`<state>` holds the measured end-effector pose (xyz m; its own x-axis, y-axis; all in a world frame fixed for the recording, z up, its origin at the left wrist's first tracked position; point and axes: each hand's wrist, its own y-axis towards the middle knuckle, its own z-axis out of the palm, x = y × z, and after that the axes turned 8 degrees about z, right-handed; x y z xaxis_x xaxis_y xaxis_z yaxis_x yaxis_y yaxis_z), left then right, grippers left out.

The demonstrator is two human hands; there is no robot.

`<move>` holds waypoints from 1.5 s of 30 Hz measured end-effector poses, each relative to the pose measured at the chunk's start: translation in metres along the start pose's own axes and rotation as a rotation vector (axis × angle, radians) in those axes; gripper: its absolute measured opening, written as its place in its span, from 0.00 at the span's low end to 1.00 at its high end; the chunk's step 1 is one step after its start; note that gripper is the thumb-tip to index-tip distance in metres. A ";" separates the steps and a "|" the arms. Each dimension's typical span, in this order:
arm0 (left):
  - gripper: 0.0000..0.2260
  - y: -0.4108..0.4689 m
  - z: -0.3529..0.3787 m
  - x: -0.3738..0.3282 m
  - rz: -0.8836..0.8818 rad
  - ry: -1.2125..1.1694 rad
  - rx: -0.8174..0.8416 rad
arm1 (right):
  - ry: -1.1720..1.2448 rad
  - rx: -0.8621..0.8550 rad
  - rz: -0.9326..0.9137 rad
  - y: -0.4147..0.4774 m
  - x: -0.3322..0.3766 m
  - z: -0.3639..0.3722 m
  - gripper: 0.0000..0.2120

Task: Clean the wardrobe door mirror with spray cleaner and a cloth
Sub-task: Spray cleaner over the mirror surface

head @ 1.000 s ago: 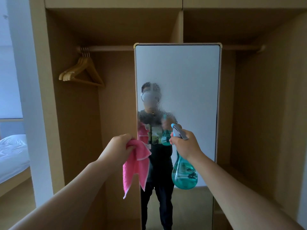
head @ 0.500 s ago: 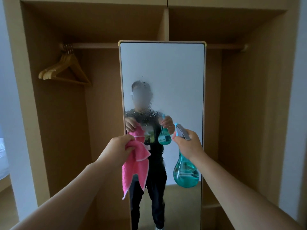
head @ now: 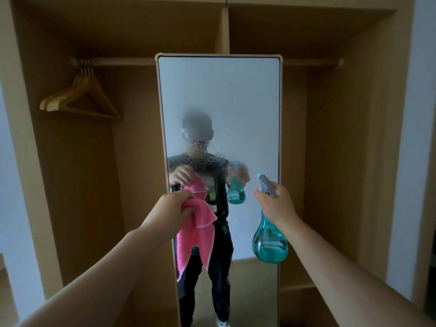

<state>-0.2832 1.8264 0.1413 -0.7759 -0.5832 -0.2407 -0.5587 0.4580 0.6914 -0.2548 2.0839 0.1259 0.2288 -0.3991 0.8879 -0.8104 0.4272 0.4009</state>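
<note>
Gripping spray bottle (head: pixel 270 241) in right hand (head: pixel 276 204), pink cloth (head: pixel 195 234) in left hand (head: pixel 172 208); shifted squarely before misted mirror (head: pixel 236 102); wiping likely next.

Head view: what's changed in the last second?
The view swung right, so the mirror slid left in frame and the spray bottle in the right hand now hangs before its right edge. A fresh mist patch shows on the glass. Grips unchanged: the left hand still holds the pink cloth.

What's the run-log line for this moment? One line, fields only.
left grip: holds pink cloth, hanging | right grip: holds spray bottle, nozzle toward mirror | mirror: droplets mid-glass, not yet wiped
</note>
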 end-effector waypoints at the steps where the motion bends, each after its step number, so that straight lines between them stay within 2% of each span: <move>1: 0.11 0.001 0.001 -0.001 0.003 -0.001 0.003 | -0.001 -0.016 -0.002 0.001 -0.001 -0.003 0.15; 5: 0.13 0.004 0.008 -0.004 -0.003 0.010 0.019 | -0.011 -0.041 0.011 0.004 -0.007 -0.015 0.14; 17: 0.06 0.010 0.024 -0.019 0.019 0.000 0.046 | -0.046 -0.121 0.030 -0.001 -0.019 -0.035 0.10; 31: 0.08 -0.012 0.042 -0.013 -0.012 -0.026 0.117 | -0.045 -0.001 0.088 -0.022 -0.053 -0.028 0.09; 45: 0.06 -0.035 0.070 -0.006 -0.048 -0.080 0.145 | -0.091 0.007 0.168 -0.038 -0.099 -0.018 0.05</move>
<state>-0.2792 1.8610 0.0707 -0.7647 -0.5544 -0.3284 -0.6278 0.5261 0.5737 -0.2370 2.1221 0.0267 0.0406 -0.3942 0.9181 -0.8369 0.4886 0.2468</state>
